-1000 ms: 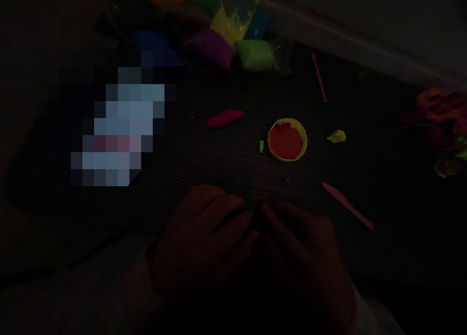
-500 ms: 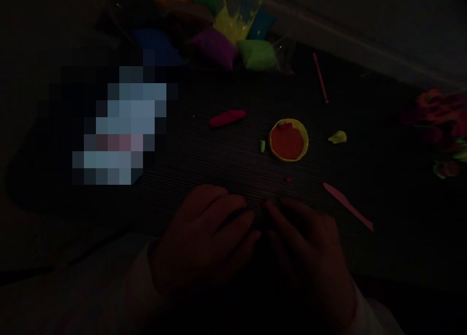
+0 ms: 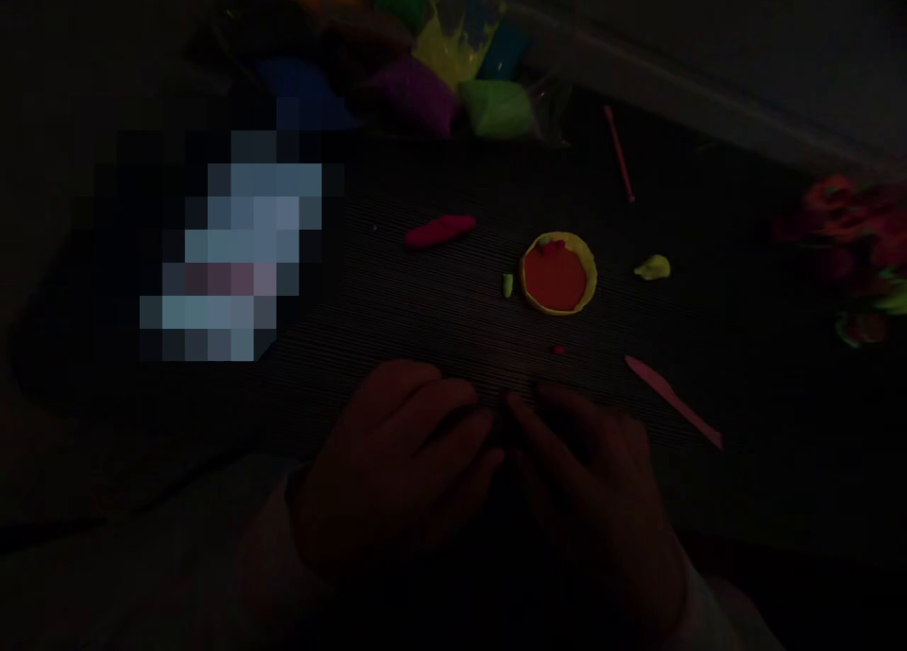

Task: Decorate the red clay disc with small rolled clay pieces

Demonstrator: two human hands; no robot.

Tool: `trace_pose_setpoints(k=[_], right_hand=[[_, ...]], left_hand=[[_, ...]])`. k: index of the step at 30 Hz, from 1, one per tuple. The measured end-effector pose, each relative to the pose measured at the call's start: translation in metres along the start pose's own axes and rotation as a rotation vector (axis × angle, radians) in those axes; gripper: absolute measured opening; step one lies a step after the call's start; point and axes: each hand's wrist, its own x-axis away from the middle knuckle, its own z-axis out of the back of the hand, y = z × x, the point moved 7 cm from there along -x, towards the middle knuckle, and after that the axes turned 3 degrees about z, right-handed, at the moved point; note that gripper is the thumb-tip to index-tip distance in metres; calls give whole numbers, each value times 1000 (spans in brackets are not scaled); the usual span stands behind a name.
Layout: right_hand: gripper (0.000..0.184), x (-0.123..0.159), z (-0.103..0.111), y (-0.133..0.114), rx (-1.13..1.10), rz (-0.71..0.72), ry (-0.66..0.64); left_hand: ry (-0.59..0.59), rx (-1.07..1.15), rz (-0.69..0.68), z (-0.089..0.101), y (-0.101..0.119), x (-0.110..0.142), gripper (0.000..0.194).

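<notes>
My left hand [image 3: 407, 453] is at the lower middle, fingers curled in. Close beside it, my right hand [image 3: 591, 457] has its fingers bent toward the left fingertips. Whatever sits between the fingertips is too dark to make out. Beyond the hands stands a shallow yellow clay dish [image 3: 592, 282] with an orange-red filling [image 3: 555, 281] and small red and green bits at its back edge. A tiny red clay piece [image 3: 558, 351] lies between the dish and my right hand. To the right is a pink plastic clay knife [image 3: 673, 401].
A red clay roll [image 3: 439, 231], a small green clay bit [image 3: 507, 285] and a yellow-green clay lump [image 3: 653, 267] lie around the dish. Farther back are a thin pink tool [image 3: 619, 153] and bags of coloured clay [image 3: 496, 108]. A blurred-out bright screen [image 3: 241, 245] is left, colourful flowers [image 3: 850, 235] right.
My right hand's fingers have shifted slightly left, toward my left hand. The left hand keeps nearly the same pose, and the things on the table stay in place.
</notes>
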Motion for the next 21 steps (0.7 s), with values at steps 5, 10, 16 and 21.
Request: trace_pose_setpoints(k=[5, 10, 16, 21], right_hand=[[34, 0, -2, -4, -7, 9, -12], [34, -1, 1, 4, -2, -23, 16], [35, 0, 0, 0, -22, -9, -11], [36, -1, 0, -1, -25, -5, -18]], left_hand=[[-3, -14, 6, 0, 0, 0, 12], [-6, -4, 10, -1, -1, -1, 13], [-5, -9, 4, -1, -1, 0, 12], [-11, 3, 9, -1, -1, 0, 12]])
